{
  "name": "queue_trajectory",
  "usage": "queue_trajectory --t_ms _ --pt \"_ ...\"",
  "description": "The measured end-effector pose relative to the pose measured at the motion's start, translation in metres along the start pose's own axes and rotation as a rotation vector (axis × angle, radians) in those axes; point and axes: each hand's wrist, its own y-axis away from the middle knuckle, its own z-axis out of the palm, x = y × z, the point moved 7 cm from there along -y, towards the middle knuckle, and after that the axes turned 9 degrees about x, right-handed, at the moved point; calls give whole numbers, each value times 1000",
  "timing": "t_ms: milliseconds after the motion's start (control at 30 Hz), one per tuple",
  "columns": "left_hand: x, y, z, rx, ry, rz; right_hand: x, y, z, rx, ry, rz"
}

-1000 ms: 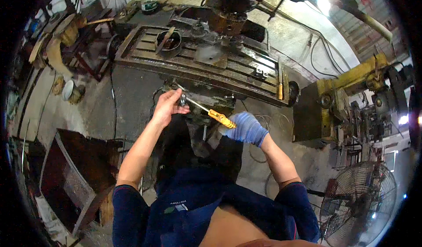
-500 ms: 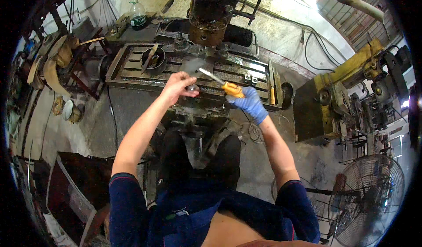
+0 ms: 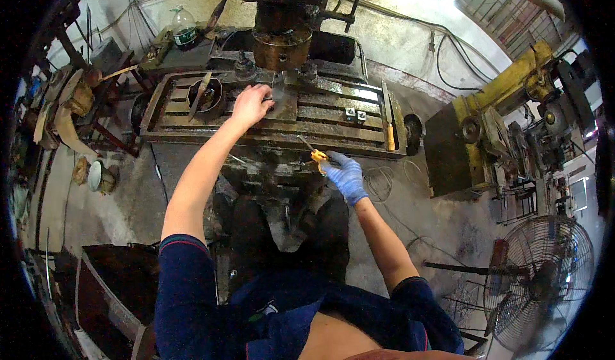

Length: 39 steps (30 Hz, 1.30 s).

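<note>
My bare left hand (image 3: 252,106) reaches over the middle of the slotted machine table (image 3: 307,131), below the spindle head. Its fingers are curled together around a small dark metal part, mostly hidden by them. My right hand (image 3: 346,178), in a blue glove, is closed on a yellow-handled tool (image 3: 318,157) with a slim metal shaft. This tool points up and left, just in front of the table's near edge. Beside my left hand, on the table, stands a round metal pot (image 3: 210,98) with a flat stick across it.
Two small metal blocks (image 3: 355,115) lie on the table's right half. A file with a yellow handle (image 3: 391,137) rests at its right end. Overhead is the machine's spindle head (image 3: 282,49). A floor fan (image 3: 541,283) stands at lower right, a yellow-topped machine (image 3: 506,88) beyond.
My left hand has moved forward and left with the small metal part, over the table. My right hand has drawn back toward me with the yellow-handled tool. The view has shifted slightly.
</note>
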Motion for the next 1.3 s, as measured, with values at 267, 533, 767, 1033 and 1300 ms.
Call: queue_trajectory --t_ms 267,533,767,1033,1300 --pt "4 1 -14 -99 -254 33 16 30 -38 -36 -28 16" --pt "-2 -11 -11 -105 -177 168 55 54 -76 4 -154 269" --pt "-1 -19 9 -66 -137 92 70 66 -92 42 -59 296" --pt "0 -32 27 96 -146 20 56 64 -104 21 49 257" --pt "-3 -34 22 63 -235 -294 -98 -11 -195 295 281 -293"
